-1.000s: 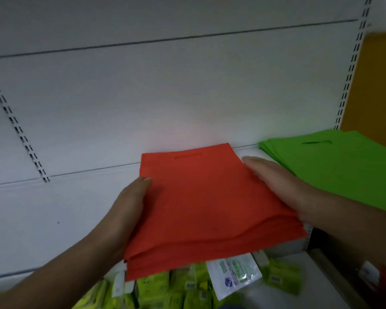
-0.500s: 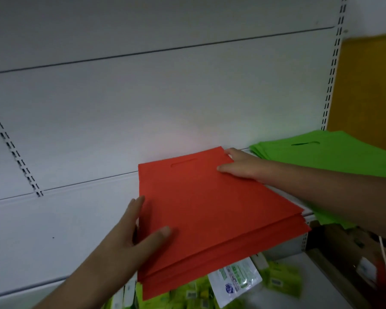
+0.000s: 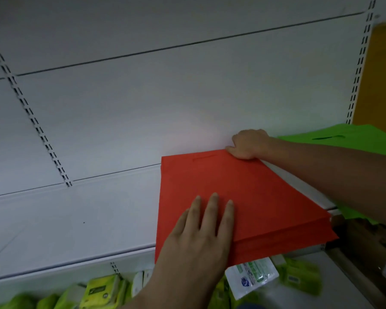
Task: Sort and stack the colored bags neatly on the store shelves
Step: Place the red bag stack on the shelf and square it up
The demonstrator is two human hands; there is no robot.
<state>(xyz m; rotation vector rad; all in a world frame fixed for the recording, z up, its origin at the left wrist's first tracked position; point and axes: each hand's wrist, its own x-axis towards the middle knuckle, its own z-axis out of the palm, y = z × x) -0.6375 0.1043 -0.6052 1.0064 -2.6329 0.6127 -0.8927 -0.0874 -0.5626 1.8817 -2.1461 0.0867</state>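
The stack of red bags lies flat on the white shelf, with its front edge sticking out past the shelf lip. Its long side runs from me toward the back wall, and the end with the cut-out handle slot points at the wall. My left hand lies flat on top of the stack near the front left corner, with the fingers straight and a little spread, pressing down. My right hand is at the far right corner of the stack, by the wall, with the fingers curled around that corner. My right arm reaches across the space between the red stack and a stack of green bags, which lies on the same shelf to the right, near the red one but not touching it. The green stack also has its handle slot toward the wall. Under the shelf sit yellow-green packets and one white packet with green print, just below the red stack's front edge. A yellow panel stands at the far right, past the slotted metal strip.
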